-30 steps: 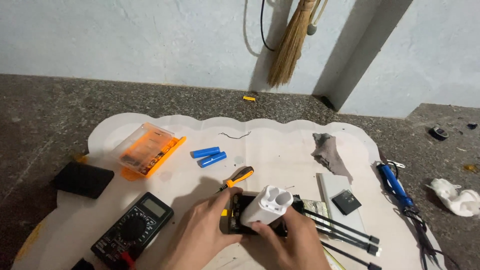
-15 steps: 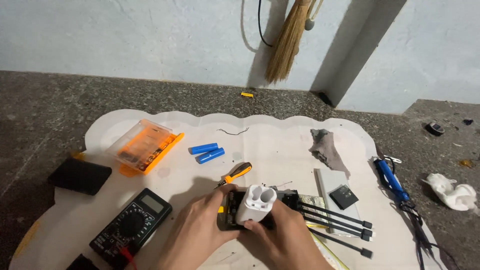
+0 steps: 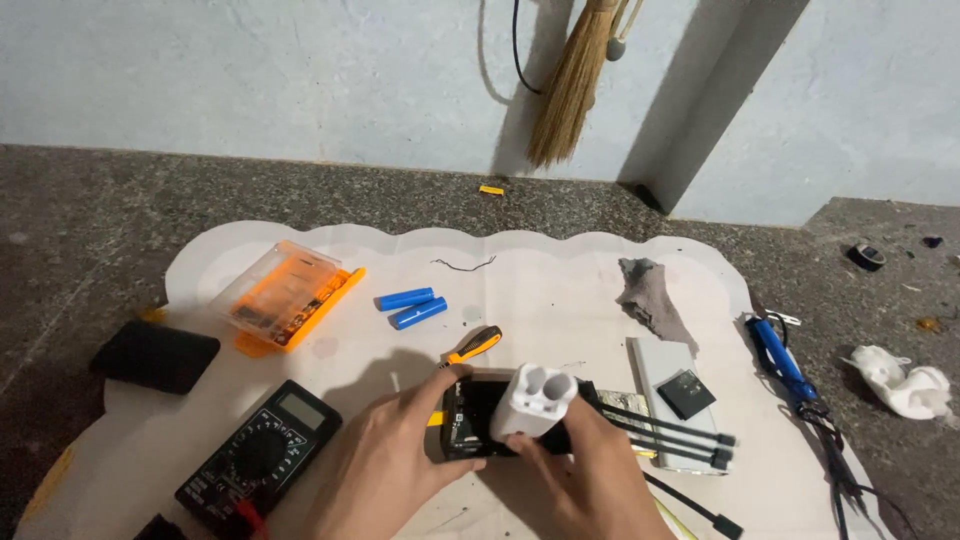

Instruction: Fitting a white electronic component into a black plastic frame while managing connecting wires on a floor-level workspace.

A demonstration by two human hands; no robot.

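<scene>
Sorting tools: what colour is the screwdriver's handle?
Orange and black screwdriver, head view.

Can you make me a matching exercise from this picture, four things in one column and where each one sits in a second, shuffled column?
Things:
1. multimeter
2. blue cells
3. broom
4. white holder

Places:
A. leaning on the wall at the back
B. between the hands, over a black case
C. at the near left of the mat
D. mid-mat, right of the orange box

Pairs: 1-C, 2-D, 3-A, 4-B
</scene>
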